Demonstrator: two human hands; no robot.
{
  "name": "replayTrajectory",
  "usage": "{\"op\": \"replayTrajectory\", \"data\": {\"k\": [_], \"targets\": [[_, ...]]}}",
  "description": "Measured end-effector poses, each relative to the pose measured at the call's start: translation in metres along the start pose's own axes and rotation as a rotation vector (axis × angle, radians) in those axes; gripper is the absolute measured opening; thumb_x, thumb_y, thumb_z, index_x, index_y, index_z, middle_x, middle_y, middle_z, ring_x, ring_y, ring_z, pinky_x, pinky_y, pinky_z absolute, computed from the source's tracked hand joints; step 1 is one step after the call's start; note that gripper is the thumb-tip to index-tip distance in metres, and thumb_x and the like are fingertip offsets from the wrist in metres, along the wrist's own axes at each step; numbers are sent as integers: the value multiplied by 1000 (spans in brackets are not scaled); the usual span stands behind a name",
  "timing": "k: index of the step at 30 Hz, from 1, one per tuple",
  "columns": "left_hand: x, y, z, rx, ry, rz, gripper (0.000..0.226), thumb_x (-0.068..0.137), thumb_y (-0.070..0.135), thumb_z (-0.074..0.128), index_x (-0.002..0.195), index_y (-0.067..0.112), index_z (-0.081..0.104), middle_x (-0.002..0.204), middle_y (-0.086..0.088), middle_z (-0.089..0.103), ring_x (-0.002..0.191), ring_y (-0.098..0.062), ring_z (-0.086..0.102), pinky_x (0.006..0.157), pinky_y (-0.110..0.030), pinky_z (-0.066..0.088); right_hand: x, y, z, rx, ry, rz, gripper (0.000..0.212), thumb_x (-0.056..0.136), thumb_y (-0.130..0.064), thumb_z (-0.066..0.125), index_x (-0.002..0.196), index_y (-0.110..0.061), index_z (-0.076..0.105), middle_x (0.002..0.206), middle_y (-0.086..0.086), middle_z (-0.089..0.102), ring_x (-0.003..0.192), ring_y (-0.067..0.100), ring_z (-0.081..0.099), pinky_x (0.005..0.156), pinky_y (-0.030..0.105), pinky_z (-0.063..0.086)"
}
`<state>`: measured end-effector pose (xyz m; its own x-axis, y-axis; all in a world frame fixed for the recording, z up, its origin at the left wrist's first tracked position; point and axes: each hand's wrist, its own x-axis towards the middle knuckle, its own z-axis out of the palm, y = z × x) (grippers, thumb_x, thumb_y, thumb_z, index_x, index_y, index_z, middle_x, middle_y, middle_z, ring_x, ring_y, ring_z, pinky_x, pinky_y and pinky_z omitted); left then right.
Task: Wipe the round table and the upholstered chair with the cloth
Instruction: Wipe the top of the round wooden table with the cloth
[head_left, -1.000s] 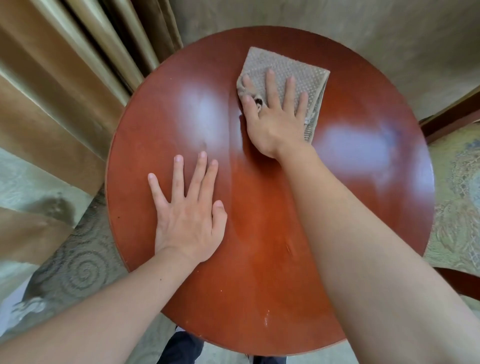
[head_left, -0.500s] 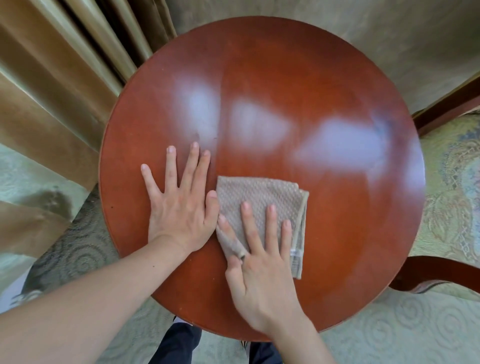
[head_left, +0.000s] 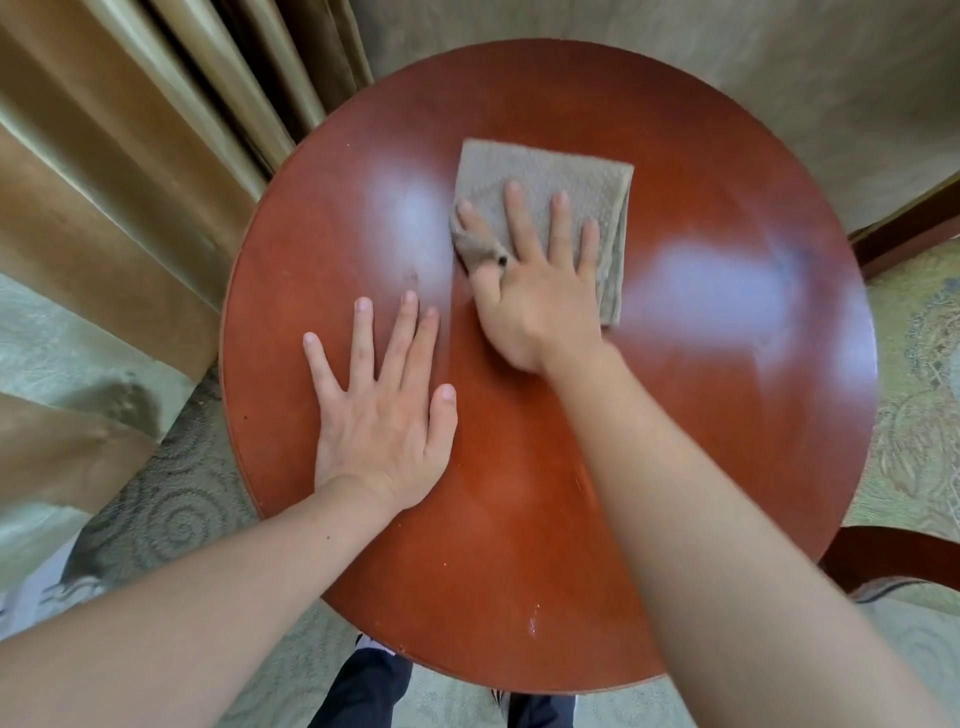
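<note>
A round, glossy reddish-brown table (head_left: 727, 415) fills the middle of the view. A folded beige cloth (head_left: 571, 187) lies on its far half. My right hand (head_left: 535, 280) presses flat on the cloth, fingers spread, with the thumb pinching a fold at the cloth's left edge. My left hand (head_left: 379, 410) rests palm-down on the bare tabletop at the near left, fingers apart and holding nothing. The upholstered chair (head_left: 924, 415) shows at the right edge: patterned green-gold seat fabric and a curved dark wooden arm (head_left: 893, 561).
Gold curtains (head_left: 130, 182) hang close to the table's left and far-left side. A beige wall (head_left: 675, 41) stands behind the table. Patterned carpet (head_left: 171, 509) covers the floor. My dark trousers and shoes (head_left: 363, 686) show under the table's near edge.
My right hand slid the cloth from the far part of the table to the near edge beside my left hand, then back up to the far half. My left hand stayed planted.
</note>
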<state>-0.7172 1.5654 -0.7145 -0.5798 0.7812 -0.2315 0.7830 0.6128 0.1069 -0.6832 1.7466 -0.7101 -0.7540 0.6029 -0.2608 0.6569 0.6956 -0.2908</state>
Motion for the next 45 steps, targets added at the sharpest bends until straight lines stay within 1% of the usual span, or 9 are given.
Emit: {"op": "replayTrajectory", "data": {"k": [6, 11, 13, 16, 19, 24, 28, 38, 45], "targets": [[1, -3, 2, 15, -15, 9, 68, 100, 49, 4, 161, 18, 3, 170, -1, -1, 155, -34, -4, 117, -72, 2, 46, 67, -35, 98, 34, 218, 64, 89, -54, 5, 153, -53, 10, 168, -9, -2, 152, 30, -15, 119, 49, -16], [3, 0, -1, 15, -41, 11, 74, 99, 59, -2, 161, 18, 4, 170, -2, 0, 155, -38, -3, 115, -74, 2, -19, 139, -41, 128, 156, 478, 65, 90, -39, 14, 154, -49, 6, 169, -3, 3, 153, 28, -10, 121, 49, -12], [4, 1, -1, 31, -46, 4, 76, 99, 62, -1, 160, 17, 5, 170, -3, 1, 154, -39, -1, 114, -75, 4, -60, 138, -34, 163, 184, 470, 66, 90, -35, 15, 149, -58, -5, 169, 2, 3, 153, 30, -9, 121, 50, -11], [3, 3, -3, 28, -61, 2, 78, 98, 63, 1, 160, 16, 5, 170, -5, 3, 154, -40, 0, 113, -76, 6, -122, 112, -15, 249, 214, 481, 71, 90, -33, 17, 117, -80, -29, 168, 6, 2, 153, 31, -10, 121, 53, -10], [4, 3, -3, 41, -68, 7, 78, 99, 64, 3, 160, 15, 5, 170, -7, 3, 154, -42, 0, 113, -77, 6, -180, 71, 14, 219, 144, 501, 68, 91, -35, 14, 135, -70, -24, 168, -3, -9, 151, 24, -22, 120, 49, -15], [3, 1, -3, 11, -75, 31, 77, 100, 61, 3, 160, 14, 10, 170, -8, 7, 154, -42, 3, 112, -78, 7, -234, -27, 58, 152, 14, 344, 62, 97, -32, 23, 158, -40, 11, 168, 9, 4, 152, 40, -11, 116, 63, -3], [2, 0, -2, -9, -69, 41, 75, 101, 59, 0, 160, 14, 12, 169, -7, 9, 154, -41, 4, 113, -77, 6, -197, -40, 56, 157, 16, 205, 63, 98, -35, 26, 155, -48, 6, 168, -2, -1, 152, 34, -15, 116, 60, -5], [3, 3, -6, 12, -85, 4, 79, 97, 64, -6, 160, 18, 3, 170, -5, 1, 154, -39, -3, 114, -76, 4, 43, 20, -18, 34, 28, 105, 58, 97, -43, 16, 154, -49, 11, 169, -4, -2, 153, 32, -12, 119, 52, -16], [4, 2, -4, 43, -73, 2, 83, 95, 70, 1, 161, 20, 4, 170, -3, 3, 154, -38, -4, 114, -76, 5, -13, 31, -9, 9, 53, 37, 62, 94, -42, 14, 155, -47, 10, 169, -2, 2, 153, 34, -11, 120, 52, -12]]}}
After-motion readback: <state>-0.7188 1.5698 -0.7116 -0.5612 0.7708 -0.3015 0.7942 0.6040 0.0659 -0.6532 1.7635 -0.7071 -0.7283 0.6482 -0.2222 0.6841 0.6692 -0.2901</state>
